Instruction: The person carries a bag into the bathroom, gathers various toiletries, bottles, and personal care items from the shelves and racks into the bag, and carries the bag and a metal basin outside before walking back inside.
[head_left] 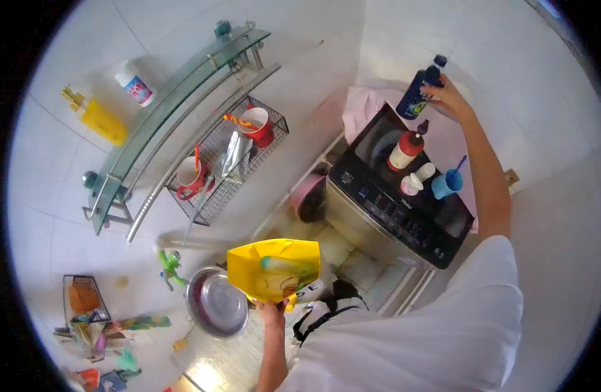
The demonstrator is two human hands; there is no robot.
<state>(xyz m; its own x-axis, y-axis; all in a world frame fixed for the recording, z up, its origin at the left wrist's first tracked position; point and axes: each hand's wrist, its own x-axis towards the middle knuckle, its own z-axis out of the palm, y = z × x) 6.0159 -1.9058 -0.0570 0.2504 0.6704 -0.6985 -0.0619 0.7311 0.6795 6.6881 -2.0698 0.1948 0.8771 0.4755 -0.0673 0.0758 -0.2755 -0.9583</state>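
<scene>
While the right grip (pixel 449 98) grasps a dark blue bottle (pixel 415 95) between one and two o'clock in the view, the left grip (pixel 272 313), at seven o'clock, is clenched on the near rim of a yellow bag (pixel 247 264). Whether the bottle's base touches anything beneath it, I cannot tell.

The bottle looks like smooth, firm plastic, probably moderately heavy if full and slippery if wet. Its upper body, just below the cap, suits a wrapped hold, which is roughly where the fingers sit. The bag looks light and thin-walled yet fairly stiff; it would likely crease or tip if pinched at one corner, so a folded bit of rim seems the best place to hold. Something pale green and white (pixel 287 266) lies inside it.

Below the bottle, at three o'clock, the washing machine (pixel 444 215) has a dark, glossy top that looks slick. On it stand a red pump bottle (pixel 405 153), two small white containers (pixel 411 185) and, nearest four o'clock on that top, a blue cup (pixel 447 185) with a brush in it. Pink cloth (pixel 362 114) shows behind the machine.

Just beside the bag, at its eight o'clock, is a metal basin (pixel 225 304). Farther out, at ten o'clock, a glass shelf (pixel 169 108) and a wire basket (pixel 215 204) with red cups (pixel 264 136) hang on the pale wall, above a tiled floor (pixel 379 281).
</scene>
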